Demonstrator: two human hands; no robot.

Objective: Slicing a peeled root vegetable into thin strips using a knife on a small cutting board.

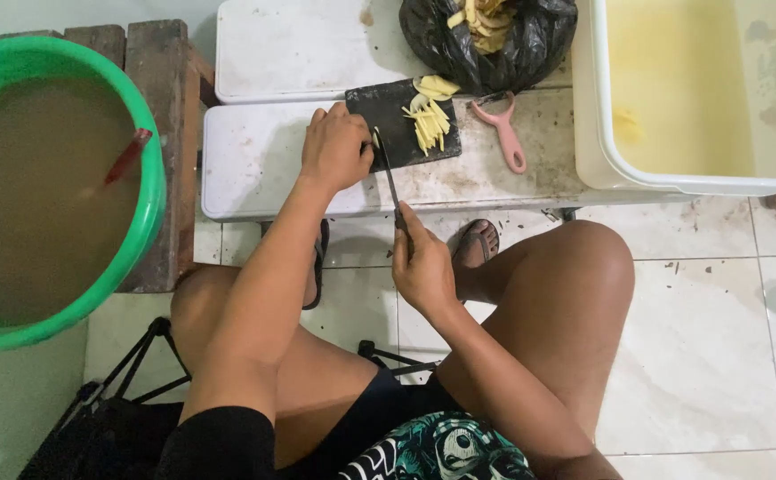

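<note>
My right hand (423, 265) grips the handle of a knife (390, 178) whose blade points away from me onto a small dark cutting board (388, 111). My left hand (334, 147) rests curled on the board's left edge, pressing down a piece of potato that is mostly hidden under the fingers. Cut pale yellow potato sticks (430, 124) lie on the right half of the board, with a few larger slices (437, 85) at its far edge.
A pink peeler (508, 133) lies right of the board on the low white bench (254, 169). Behind sit a black bag of potato strips (494, 36), a white tub of yellowish water (699, 89) at right, and a green bucket of murky water (41, 187) at left.
</note>
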